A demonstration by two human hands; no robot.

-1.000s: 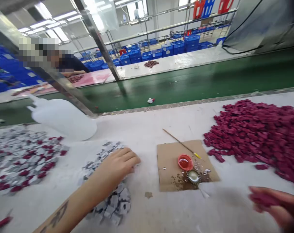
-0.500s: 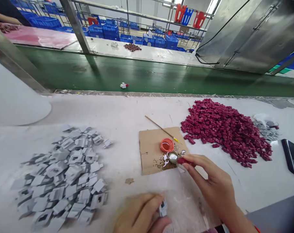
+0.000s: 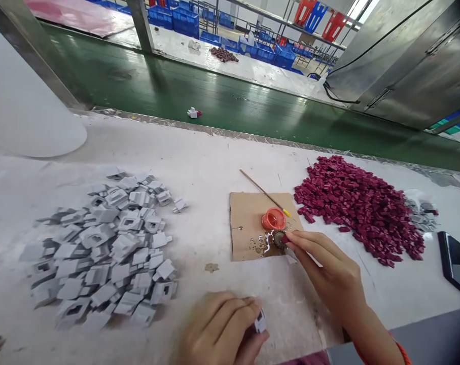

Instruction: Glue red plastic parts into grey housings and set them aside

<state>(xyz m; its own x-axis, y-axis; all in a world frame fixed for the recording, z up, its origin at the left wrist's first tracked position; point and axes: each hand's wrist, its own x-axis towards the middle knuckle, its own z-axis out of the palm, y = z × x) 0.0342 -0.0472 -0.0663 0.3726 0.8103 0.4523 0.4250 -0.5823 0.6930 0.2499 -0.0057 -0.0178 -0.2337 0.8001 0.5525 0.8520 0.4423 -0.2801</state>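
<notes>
Maroon piece [image 3: 284, 239] is showing right of the frame's centre, where my right hand [image 3: 324, 263] is pinching it at the edge of a cap [image 3: 278, 239]; whether the two are touching, I cannot tell. At bottom centre, my left hand [image 3: 224, 327] is grasping a grey piece [image 3: 260, 322]. The cap is resting on cardboard [image 3: 247, 205], just beside a red cup [image 3: 274, 220]. A grey heap [image 3: 111, 246] is lying at left, a maroon heap [image 3: 357, 203] at right.
</notes>
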